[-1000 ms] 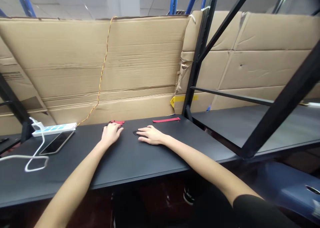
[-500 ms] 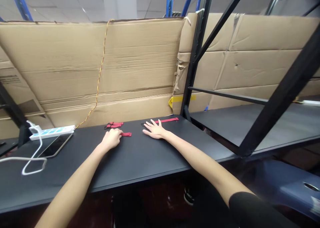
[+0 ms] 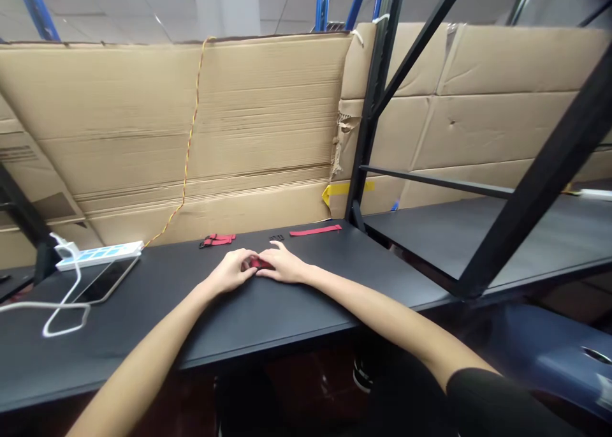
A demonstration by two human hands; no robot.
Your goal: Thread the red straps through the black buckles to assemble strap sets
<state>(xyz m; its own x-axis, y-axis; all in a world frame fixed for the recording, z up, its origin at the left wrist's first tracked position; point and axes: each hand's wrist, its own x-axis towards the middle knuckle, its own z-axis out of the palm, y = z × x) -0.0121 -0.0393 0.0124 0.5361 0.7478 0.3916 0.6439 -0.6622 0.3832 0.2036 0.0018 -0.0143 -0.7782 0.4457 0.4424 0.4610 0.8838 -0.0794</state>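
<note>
Between my two hands, low over the black table, is a red strap (image 3: 259, 263), mostly covered by fingers. My left hand (image 3: 233, 270) is closed on its left end, thumb and fingers pinching. From the other side my right hand (image 3: 283, 263) grips the right end, its index finger raised. Just behind the right hand lies a small black buckle (image 3: 276, 238). A flat red strap (image 3: 315, 231) is stretched out to the right of that buckle. Behind my left hand rest folded red straps with black buckles (image 3: 217, 240).
A white power strip (image 3: 100, 256) with a plugged-in white cable (image 3: 67, 328) and a phone or tablet (image 3: 108, 280) lie at the left. Cardboard (image 3: 258, 124) walls the back of the black table (image 3: 268, 322). A black rack post (image 3: 370, 124) stands behind right.
My left hand has moved right with the red strap. My right hand has left the buckle, come left and closed on the strap beside the left hand.
</note>
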